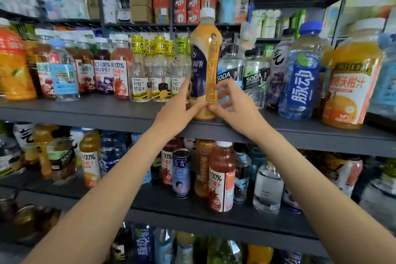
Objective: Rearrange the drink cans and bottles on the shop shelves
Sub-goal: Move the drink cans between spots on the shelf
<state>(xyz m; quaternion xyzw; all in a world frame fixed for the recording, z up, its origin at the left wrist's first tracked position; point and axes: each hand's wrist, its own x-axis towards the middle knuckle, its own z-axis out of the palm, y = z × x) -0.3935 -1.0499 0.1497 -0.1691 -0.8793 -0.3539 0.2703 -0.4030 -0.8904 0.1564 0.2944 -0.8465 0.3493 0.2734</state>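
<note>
A tall milk tea bottle [205, 64] with a white cap and a yellow and navy label stands upright at the front edge of the upper dark shelf [85, 111]. My left hand [180, 109] grips its lower left side, thumb across the front. My right hand [233, 105] touches its lower right side with thumb and fingertips, the fingers curled around it. Lemon honey water bottles [150, 70] stand just left of it, and clear SODA bottles [242, 75] just behind to the right.
A blue sports drink bottle [302, 70] and a big orange juice bottle [351, 75] stand to the right. Juice bottles [102, 68] fill the left. The lower shelf [192, 210] holds a can [181, 172] and pomegranate juice [221, 178]. Boxes [150, 4] sit on top.
</note>
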